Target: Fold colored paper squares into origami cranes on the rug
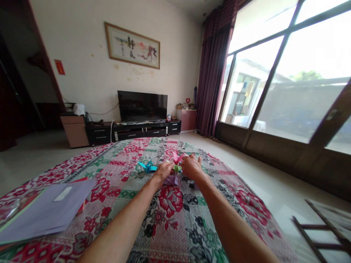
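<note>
Both my hands meet over a small group of folded paper cranes in the middle of the cloth-covered table. My left hand (165,171) has its fingers drawn together beside a green folded paper piece (177,168). From the other side, my right hand (191,167) curls its fingers close to that green piece and a pink paper crane (178,157). What lies between the fingertips is too small and partly covered. A purple folded paper piece (172,180) sits just below my left hand. To its left rests a blue paper crane (148,167), wings spread.
Purple paper sheets (52,208), with red and green ones beneath, lie at the table's left. A floral cloth (115,219) covers the round table. Beyond stand a television (142,106) and a low black cabinet (128,132). A dark-framed rack (323,226) stands at lower right.
</note>
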`<state>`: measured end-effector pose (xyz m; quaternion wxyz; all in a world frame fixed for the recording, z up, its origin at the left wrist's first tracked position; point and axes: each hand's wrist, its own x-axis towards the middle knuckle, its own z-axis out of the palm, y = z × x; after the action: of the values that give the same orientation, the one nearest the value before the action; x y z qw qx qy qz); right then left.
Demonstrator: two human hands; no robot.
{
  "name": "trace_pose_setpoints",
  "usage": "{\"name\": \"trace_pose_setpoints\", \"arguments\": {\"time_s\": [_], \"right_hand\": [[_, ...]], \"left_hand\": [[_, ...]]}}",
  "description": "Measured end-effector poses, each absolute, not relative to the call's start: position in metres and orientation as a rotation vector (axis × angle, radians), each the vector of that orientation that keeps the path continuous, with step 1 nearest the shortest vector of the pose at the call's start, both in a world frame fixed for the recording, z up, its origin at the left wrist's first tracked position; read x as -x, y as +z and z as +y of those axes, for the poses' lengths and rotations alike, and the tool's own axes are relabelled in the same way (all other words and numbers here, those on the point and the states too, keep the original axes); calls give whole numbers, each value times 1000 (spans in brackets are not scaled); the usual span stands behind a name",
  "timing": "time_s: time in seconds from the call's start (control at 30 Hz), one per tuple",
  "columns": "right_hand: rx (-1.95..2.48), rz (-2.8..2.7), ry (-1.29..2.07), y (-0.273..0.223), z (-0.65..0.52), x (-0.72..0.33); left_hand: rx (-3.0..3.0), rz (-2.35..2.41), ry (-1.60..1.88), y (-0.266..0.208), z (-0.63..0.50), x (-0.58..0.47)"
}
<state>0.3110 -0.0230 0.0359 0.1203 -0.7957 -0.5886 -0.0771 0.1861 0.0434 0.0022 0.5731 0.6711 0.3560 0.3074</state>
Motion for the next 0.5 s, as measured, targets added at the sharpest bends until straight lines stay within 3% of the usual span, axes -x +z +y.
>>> {"name": "trace_pose_setpoints", "arguments": {"time_s": [0.5], "right_hand": [[2130, -1721, -405, 64, -44, -287]], "left_hand": [[-1552, 945, 674, 4, 43, -175]]}}
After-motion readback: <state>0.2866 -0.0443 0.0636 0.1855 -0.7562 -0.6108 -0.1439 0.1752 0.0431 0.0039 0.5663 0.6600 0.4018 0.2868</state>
